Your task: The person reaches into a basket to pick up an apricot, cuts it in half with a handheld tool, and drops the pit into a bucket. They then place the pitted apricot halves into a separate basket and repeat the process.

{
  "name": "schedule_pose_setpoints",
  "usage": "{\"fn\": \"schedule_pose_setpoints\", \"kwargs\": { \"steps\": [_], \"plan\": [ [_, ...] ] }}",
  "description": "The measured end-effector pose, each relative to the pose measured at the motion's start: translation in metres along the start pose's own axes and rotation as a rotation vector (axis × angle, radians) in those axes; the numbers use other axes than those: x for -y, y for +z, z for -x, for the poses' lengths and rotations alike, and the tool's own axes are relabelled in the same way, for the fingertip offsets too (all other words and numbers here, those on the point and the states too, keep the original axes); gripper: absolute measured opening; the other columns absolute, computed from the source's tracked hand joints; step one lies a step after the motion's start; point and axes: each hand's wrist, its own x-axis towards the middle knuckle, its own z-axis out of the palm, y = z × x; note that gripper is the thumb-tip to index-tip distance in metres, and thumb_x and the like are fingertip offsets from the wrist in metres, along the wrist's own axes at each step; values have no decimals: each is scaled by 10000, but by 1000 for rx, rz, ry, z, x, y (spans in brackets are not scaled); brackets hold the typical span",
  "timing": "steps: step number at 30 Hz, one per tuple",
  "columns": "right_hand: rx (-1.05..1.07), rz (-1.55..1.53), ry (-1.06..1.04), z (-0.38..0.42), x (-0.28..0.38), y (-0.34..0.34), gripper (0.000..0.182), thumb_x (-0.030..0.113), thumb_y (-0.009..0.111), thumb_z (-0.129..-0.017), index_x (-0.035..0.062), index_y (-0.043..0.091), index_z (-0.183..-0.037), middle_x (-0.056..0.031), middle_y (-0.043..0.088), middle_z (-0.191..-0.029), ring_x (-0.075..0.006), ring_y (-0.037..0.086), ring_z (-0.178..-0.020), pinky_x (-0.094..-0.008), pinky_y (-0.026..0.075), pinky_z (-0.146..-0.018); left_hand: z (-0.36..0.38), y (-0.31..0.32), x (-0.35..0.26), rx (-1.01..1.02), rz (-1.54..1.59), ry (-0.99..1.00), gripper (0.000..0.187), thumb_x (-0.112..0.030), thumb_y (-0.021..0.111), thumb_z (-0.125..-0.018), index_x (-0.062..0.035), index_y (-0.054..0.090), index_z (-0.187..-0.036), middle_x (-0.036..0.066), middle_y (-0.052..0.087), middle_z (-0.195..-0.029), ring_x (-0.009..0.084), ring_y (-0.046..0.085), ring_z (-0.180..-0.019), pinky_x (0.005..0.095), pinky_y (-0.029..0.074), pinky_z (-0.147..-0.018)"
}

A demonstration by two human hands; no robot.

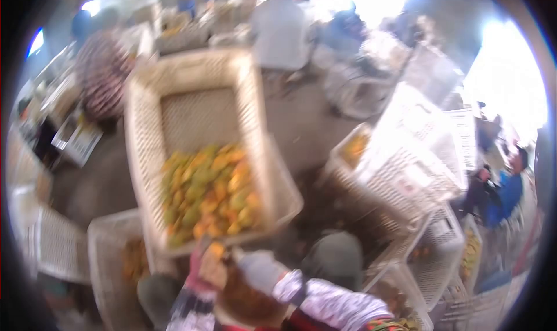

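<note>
My left hand [208, 268], in a pinkish glove, is closed around a small orange fruit [217, 250] at the near edge of a crate. Close beside it on the right, my right hand [261, 270], in a pale grey glove, has its fingers drawn together toward the fruit. Whatever those fingers grip is too blurred to name. Just beyond both hands, a cream plastic crate [259, 110] holds many yellow, orange and green fruits [209, 192] heaped in its near half. Below my hands, between my forearms, is a brown, rounded surface [246, 299], smeared by motion.
Another crate [96, 244] with orange contents stands at the left. White crates [400, 163] are stacked at the right, some tilted, with fruit in several. My knees [333, 255] flank the work spot. Other people, one in a patterned top [101, 73], sit farther back.
</note>
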Motion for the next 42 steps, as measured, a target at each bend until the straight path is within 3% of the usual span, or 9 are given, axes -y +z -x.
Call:
{"fn": "schedule_pose_setpoints", "kwargs": {
  "steps": [1,3,10,13,14,18,31,41,42],
  "plan": [
    [20,-42,-11,2,1,-18,380,128,461,-870,-35,528,-1207,-73,595,-653,-217,612,-596,-339,455,-497,-23,-31,-17,284,556,-118,199,-204,587,-907,-19,614,-974,60,641,-798,210,610,-647,332,519,-581],
    [51,-246,60,-3,1,-2,406,125,453,-881,-34,506,-1251,-102,614,-679,-230,622,-614,-334,466,-524,-35,-30,-23,223,1312,-976,195,-250,567,-936,-71,577,-1013,22,594,-763,181,576,-615,331,490,-531],
    [12,-733,153,0,21,-17,341,154,535,-831,-10,484,-1127,-210,639,-759,-403,629,-750,-477,488,-639,-27,-40,-33,304,1224,-807,231,-272,531,-936,-52,560,-999,66,584,-749,222,632,-652,334,499,-501],
    [-141,-694,87,7,11,10,325,128,399,-939,10,576,-1184,-166,627,-737,-348,621,-667,-442,498,-658,-24,-39,-32,294,1150,-1002,107,-140,540,-898,-42,578,-880,44,608,-735,182,604,-670,303,524,-627],
    [-60,-502,2,8,4,16,339,149,405,-940,4,534,-1218,-163,604,-700,-329,590,-604,-428,486,-573,-25,-56,-51,404,1241,-973,90,-39,533,-894,-17,549,-980,86,608,-937,192,598,-890,313,513,-786],
    [114,-354,91,10,8,-4,327,130,460,-883,-20,485,-1172,-158,653,-752,-335,650,-682,-459,491,-531,-15,-52,-75,341,1130,-728,93,-88,518,-908,-21,543,-966,84,601,-905,194,598,-859,308,511,-758],
    [-14,-751,101,1,18,32,247,171,531,-849,5,526,-1033,-219,647,-799,-410,640,-782,-478,493,-626,-22,-56,-70,264,1141,-704,223,-249,469,-951,-35,526,-921,79,579,-801,202,598,-757,294,505,-669],
    [219,-887,253,-6,16,-19,212,164,525,-852,-15,551,-963,-243,641,-858,-417,625,-883,-461,495,-720,-22,-36,-2,372,1349,-1046,338,-361,436,-981,-45,514,-890,76,563,-730,207,598,-686,284,501,-606],
    [219,-885,251,-6,14,-25,212,164,525,-852,-15,551,-963,-243,641,-858,-417,625,-883,-461,495,-720,-34,-46,-48,355,916,-532,346,-377,442,-973,-46,513,-904,80,567,-734,219,609,-709,303,516,-633]
  ]
}}
